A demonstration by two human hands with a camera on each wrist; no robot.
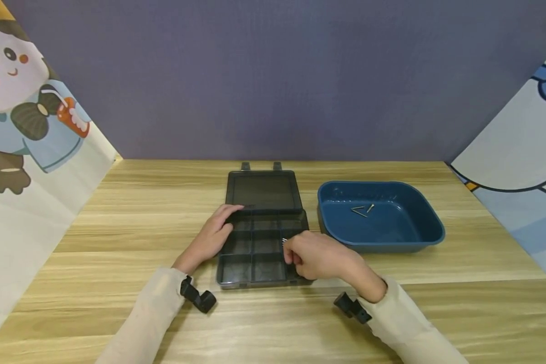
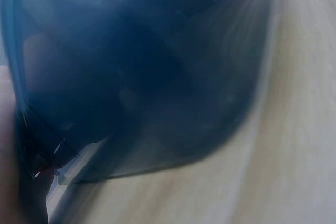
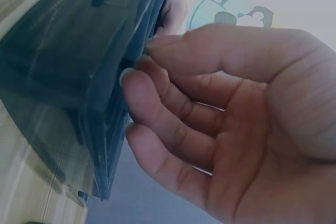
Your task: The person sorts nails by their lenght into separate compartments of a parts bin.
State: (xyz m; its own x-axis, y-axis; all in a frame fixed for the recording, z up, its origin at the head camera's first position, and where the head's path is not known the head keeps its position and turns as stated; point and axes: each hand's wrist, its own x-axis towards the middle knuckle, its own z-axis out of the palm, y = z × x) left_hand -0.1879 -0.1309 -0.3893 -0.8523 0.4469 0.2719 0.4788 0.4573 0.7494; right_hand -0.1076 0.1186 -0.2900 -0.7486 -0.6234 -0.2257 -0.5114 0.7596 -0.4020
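A dark translucent compartment box (image 1: 235, 255) lies on the table with its lid (image 1: 264, 189) swung back. My left hand (image 1: 211, 235) rests along the box's left edge, fingers extended toward the hinge side. My right hand (image 1: 323, 255) is at the right-hand column of compartments with its fingers bent. Several thin metal nails or screws (image 1: 284, 241) show beside its fingertips. In the right wrist view the thumb and fingertips of the right hand (image 3: 226, 114) meet the box wall (image 3: 107, 108); whether they pinch anything is hidden. The left wrist view shows mostly the blurred box side (image 2: 131, 77).
A blue plastic tub (image 1: 382, 246) stands on the right, just behind the right hand, with a few brass-coloured nails or screws (image 1: 359, 211) on its floor. A purple-grey panel (image 1: 277, 81) rises behind the wooden table (image 1: 164, 202), and printed cloths hang at both sides.
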